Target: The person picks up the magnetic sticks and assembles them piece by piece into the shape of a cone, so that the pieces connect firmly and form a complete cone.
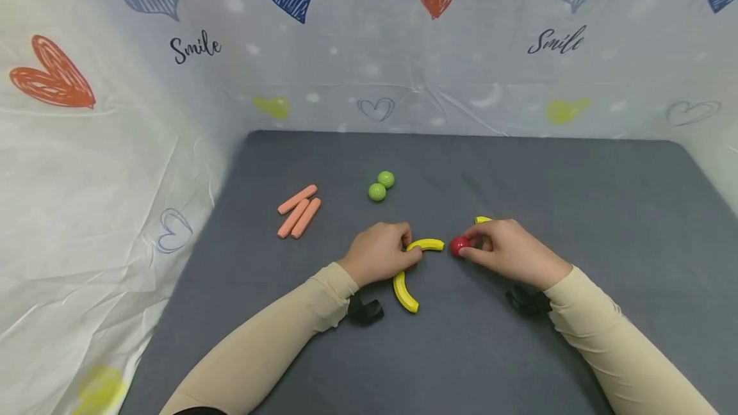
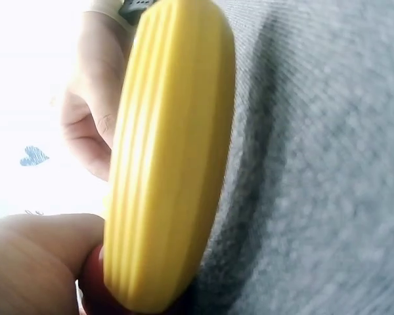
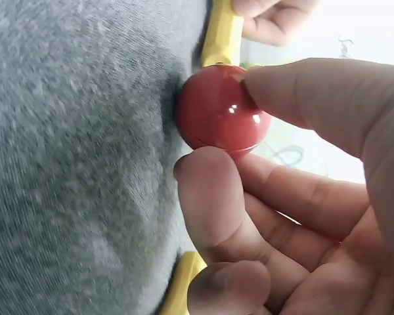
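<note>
Hands at red ball and yellow arcs, mid-mat

Right hand [image 1: 510, 250] pinches a red ball [image 1: 459, 246] between thumb and fingertip; the right wrist view shows the ball [image 3: 220, 108] resting on the mat, held from both sides. Just left of the ball lies the end of a yellow arc [image 1: 425, 245], close to touching it; contact cannot be confirmed. Left hand [image 1: 382, 252] has its fingers curled onto the arc's other end, gripping it. The left wrist view shows the ribbed arc [image 2: 167, 157] close up, with red at its lower end. A second arc [image 1: 405, 293] curves from under the left hand toward the near edge. A yellow tip [image 1: 483, 219] shows behind the right hand, mostly hidden.

Further out, two green balls [image 1: 381, 186] sit touching, behind the hands. Three orange sticks [image 1: 298, 211] lie side by side at rear left, well apart from the hands.

Writing: "Smile" [image 1: 195, 48] in black script on the backdrop [image 1: 369, 50] at upper left, and repeated at upper right [image 1: 556, 41], among drawn hearts. No marks readable on the pieces.

Edges: the grey mat [image 1: 576, 197] meets the backdrop at rear and on the left. Open mat lies right of the right hand and behind it.
</note>
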Motion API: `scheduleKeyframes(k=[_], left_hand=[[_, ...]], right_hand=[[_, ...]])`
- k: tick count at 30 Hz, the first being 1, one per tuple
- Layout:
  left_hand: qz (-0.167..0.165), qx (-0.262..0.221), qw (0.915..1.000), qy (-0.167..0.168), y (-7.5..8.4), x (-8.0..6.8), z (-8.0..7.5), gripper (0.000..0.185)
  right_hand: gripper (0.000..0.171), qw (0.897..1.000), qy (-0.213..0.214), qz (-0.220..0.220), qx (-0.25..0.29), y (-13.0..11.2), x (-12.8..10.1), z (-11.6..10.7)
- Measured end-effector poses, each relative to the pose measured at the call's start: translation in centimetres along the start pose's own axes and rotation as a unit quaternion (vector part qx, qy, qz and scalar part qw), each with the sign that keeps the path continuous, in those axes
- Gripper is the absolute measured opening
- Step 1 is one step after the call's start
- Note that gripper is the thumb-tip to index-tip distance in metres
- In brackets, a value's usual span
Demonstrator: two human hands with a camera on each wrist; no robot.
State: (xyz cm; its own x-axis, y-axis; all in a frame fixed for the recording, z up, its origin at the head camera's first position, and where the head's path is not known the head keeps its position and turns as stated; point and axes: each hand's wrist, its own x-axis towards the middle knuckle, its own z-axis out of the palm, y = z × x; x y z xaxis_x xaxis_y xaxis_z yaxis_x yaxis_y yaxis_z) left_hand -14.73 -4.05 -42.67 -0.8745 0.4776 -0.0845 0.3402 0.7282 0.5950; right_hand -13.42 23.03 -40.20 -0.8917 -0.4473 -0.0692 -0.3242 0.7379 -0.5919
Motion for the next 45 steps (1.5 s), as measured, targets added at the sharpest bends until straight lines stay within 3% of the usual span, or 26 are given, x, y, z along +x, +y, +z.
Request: scheduleKeyframes(k=[10, 18, 25, 34, 39, 45], left_hand=[[-0.017, 0.009, 0.9998, -0.001, -0.2, -0.3, -0.6, 0.023], [-0.004, 0.01, 0.9998, -0.018, -0.3, -0.4, -0.9, 0.023], [0.021, 0.01, 0.9989, -0.04, -0.4, -0.1, -0.8, 0.022], [0.079, 0.037, 0.9932, -0.077, 0.0, 0.3, -0.7, 0.017], [0.068, 0.023, 0.9945, -0.075, -0.1, 0.4, -0.6, 0.012], [0.046, 0.0, 0.9973, -0.058, -0.2, 0.5, -0.6, 0.009]], right_hand=[[0.017, 0.999, 0.0, -0.018, 0.026, -0.9, 0.7, 1.4], [0.017, 0.999, 0.009, -0.031, 0.029, -1.0, 0.6, 1.9], [0.021, 0.998, -0.005, -0.053, 0.046, -1.1, 0.7, 2.1], [0.027, 0.996, -0.02, -0.062, 0.064, -1.3, 0.3, 2.3], [0.028, 0.997, 0.007, -0.061, 0.043, -0.9, 0.1, 1.5], [0.028, 0.996, 0.074, -0.042, -0.03, 0.5, -0.3, -0.5]])
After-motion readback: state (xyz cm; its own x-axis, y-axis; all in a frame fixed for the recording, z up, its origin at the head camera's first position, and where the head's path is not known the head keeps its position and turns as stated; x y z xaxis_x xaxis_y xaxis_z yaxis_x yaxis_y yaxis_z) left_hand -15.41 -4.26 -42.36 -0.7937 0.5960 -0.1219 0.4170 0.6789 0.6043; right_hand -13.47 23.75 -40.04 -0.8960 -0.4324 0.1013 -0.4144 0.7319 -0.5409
